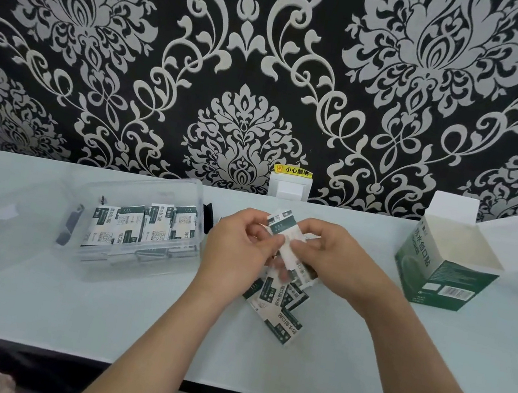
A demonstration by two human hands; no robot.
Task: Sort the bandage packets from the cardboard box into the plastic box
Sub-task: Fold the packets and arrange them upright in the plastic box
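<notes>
Between both hands' fingers [261, 232], bandage packets [282, 225].

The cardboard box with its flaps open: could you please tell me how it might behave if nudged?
The cardboard box stands upright and what shows of its inside is bare, so it is probably light and would slide or tip readily. Its thin flaps would likely bend if gripped.

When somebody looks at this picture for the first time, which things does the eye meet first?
First the black wallpaper with its large silver pattern, filling the upper half. Then, at the centre of the pale table, the left hand and right hand hold bandage packets above loose packets lying there. The clear plastic box stands to their left, the open cardboard box to their right.
</notes>
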